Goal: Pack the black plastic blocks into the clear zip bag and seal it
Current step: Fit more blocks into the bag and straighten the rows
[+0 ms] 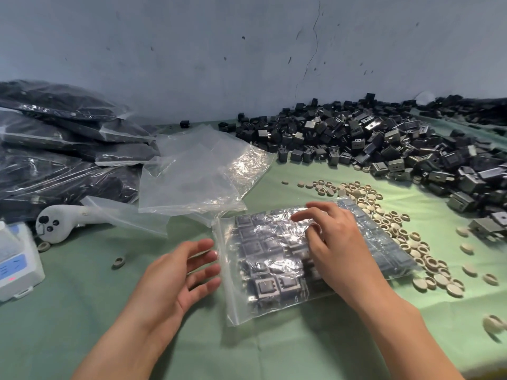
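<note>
A clear zip bag (270,272) lies flat on the green table, filled with rows of black plastic blocks. Its zip edge runs along the left side. My right hand (333,242) rests palm-down on top of the bag, fingers spread, pressing the blocks. My left hand (182,272) is open beside the bag's zip edge, its fingertips just touching the plastic there. I cannot tell whether the zip is closed. A big heap of loose black blocks (384,144) covers the back right of the table.
Empty clear bags (197,174) lie behind the packed bag. Filled bags (63,149) are stacked at the left. Several beige round caps (389,220) are scattered to the right. A white handheld controller (63,222) and a small white device (16,261) sit at the left.
</note>
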Demonstrator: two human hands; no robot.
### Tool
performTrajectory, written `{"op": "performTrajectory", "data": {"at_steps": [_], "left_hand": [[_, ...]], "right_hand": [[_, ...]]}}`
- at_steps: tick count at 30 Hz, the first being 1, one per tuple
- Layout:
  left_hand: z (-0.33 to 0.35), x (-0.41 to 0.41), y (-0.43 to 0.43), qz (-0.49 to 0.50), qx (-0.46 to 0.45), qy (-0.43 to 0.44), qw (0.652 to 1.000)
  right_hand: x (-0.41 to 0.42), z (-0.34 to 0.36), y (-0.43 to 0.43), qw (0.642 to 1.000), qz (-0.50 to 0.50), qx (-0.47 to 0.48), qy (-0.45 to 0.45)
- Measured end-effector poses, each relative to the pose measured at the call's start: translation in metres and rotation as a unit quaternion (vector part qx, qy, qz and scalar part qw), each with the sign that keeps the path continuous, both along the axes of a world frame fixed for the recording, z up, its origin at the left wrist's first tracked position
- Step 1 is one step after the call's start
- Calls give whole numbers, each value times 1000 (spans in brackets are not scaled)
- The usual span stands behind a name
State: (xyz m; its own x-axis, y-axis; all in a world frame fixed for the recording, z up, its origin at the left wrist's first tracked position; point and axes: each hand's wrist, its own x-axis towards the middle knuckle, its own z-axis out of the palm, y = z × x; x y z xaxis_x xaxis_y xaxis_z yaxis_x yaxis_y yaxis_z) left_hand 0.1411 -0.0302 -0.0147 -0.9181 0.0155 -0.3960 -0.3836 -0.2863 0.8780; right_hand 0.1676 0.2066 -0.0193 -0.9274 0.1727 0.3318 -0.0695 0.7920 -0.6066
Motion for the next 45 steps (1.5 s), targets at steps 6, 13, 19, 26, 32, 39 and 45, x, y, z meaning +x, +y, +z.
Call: {"op": "performTrajectory", "data": {"at_steps": [6,13,19,26,32,39,45], "left_hand": [[-2,-11,12,85,-84,82,989],[3,-17,44,78,-257,283,921],[19,-39,91,-105,-333,355,867],[25,-162,173,-227,-500,374,747],[14,-260,222,-292,-581,313,692],[-2,-285,297,-353,-663,301,587],[-7,-285,330,-284,-738,330,515]], "right_hand": [[-10,1,12,1000,-13,5,-5],[-20,2,33,997,-46,28,-62],[-36,7,60,992,-90,23,-83],[-54,-1,90,985,-147,33,-90],[-62,-6,109,983,-157,17,-95],[-63,-7,133,976,-186,31,-110],[-65,-5,137,974,-197,28,-109]]}}
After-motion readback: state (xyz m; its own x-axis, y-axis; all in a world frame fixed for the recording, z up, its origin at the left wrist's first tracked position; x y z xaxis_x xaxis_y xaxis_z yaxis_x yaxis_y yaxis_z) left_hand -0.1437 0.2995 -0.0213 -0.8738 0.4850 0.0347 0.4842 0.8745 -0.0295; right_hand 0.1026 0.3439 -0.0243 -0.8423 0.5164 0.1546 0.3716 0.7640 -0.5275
